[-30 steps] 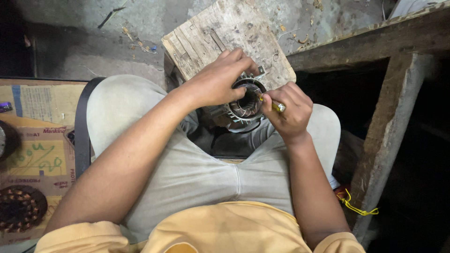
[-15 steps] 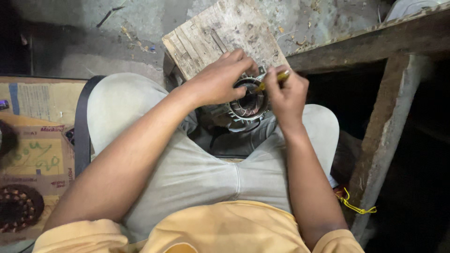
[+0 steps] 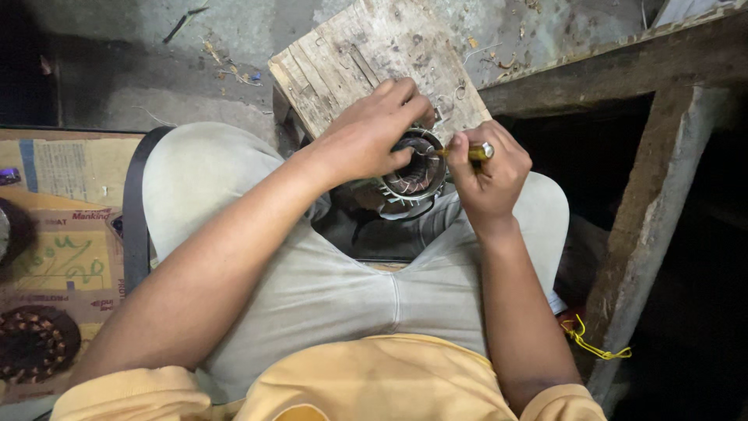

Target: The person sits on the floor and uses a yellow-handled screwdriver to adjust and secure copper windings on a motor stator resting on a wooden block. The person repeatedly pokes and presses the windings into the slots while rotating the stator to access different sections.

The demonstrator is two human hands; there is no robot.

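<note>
Left hand (image 3: 366, 140) clamped on stator (image 3: 413, 175) at wood block (image 3: 366, 54) edge, right hand (image 3: 487, 168) gripping small tool (image 3: 467, 153); keep tip shallow, avoid nicking windings

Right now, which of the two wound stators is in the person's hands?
The stator on the wooden block, between the knees: left hand grips it, right hand holds a tool to it. The other stator lies untouched on cardboard.

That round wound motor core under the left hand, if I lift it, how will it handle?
The motor core looks metal with copper windings, so probably heavy and rigid. Being round, it may roll off the wooden block unless the left hand steadies it. The windings look easily nicked.
</note>
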